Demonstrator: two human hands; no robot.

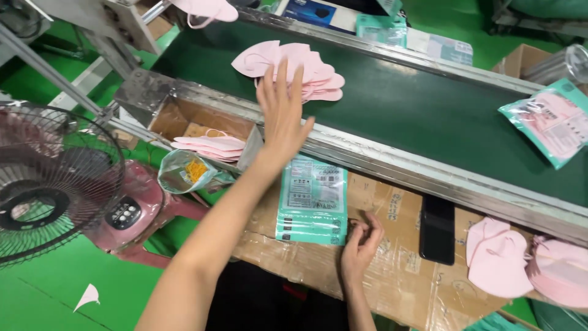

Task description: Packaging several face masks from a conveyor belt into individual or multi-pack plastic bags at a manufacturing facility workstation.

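My left hand (283, 116) is stretched out, fingers spread and empty, over the near rail of a dark green conveyor belt (422, 110). Its fingertips almost reach a fanned pile of pink face masks (294, 64) on the belt. My right hand (361, 240) rests on a taped cardboard surface (392, 270). Its fingers are curled at the lower right corner of a stack of teal packaging pouches (312, 199). Whether it pinches a pouch edge is unclear.
A cardboard box (184, 119) left of the rail holds more pink masks (211, 147). Loose pink masks (499, 257) and a black phone (437, 230) lie on the cardboard at right. A filled teal pouch (551, 122) rides the belt. A pink fan (52, 184) stands at left.
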